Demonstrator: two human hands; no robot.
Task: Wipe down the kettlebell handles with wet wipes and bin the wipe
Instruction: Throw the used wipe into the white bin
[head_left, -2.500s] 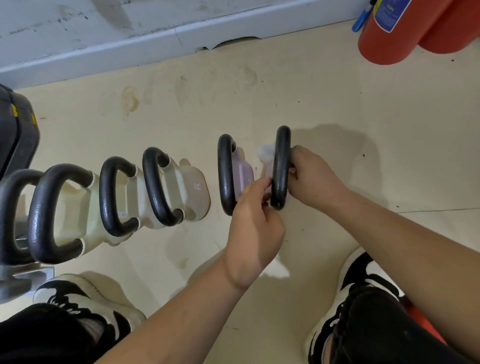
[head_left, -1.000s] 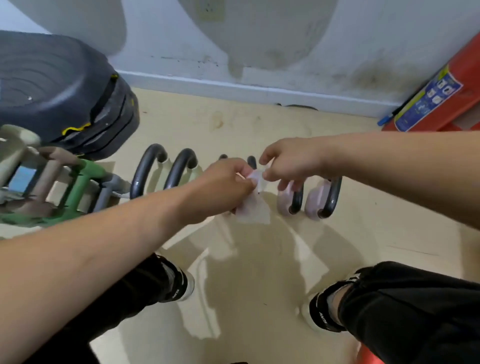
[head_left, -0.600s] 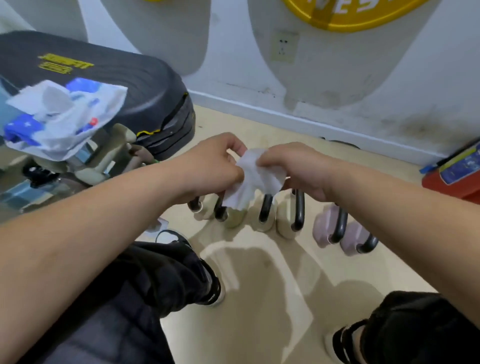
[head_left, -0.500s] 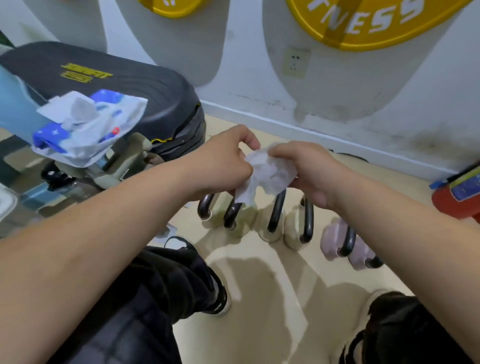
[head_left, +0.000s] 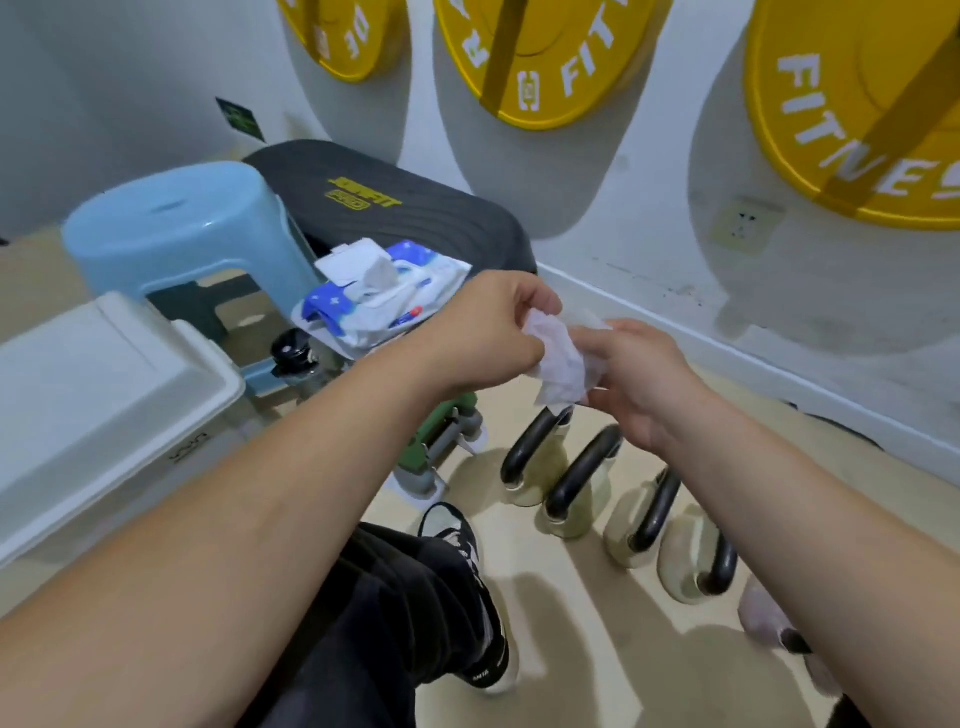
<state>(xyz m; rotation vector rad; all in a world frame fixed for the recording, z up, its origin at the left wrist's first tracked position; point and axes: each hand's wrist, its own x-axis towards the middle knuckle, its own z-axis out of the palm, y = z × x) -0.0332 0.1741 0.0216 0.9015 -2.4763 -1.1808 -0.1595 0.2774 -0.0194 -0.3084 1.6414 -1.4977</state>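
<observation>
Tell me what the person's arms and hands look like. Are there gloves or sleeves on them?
No gloves, and no sleeves in sight. The left hand and right hand are bare. The left forearm and right forearm are uncovered as far as the picture shows. No watch, bracelet or ring shows.

The left hand (head_left: 488, 332) and right hand (head_left: 639, 379) were bare, and so were both forearms (head_left: 260, 519) right back to the edge of the view. The person wore loose black trousers (head_left: 374, 623), creased over the bent left knee. The left foot had a low black-and-white trainer (head_left: 457, 535) with a white sole and a patterned toe. Above its heel sat a black sock (head_left: 491, 644) bearing small white lettering (head_left: 480, 675), possibly a brand name, too small to read surely.
</observation>
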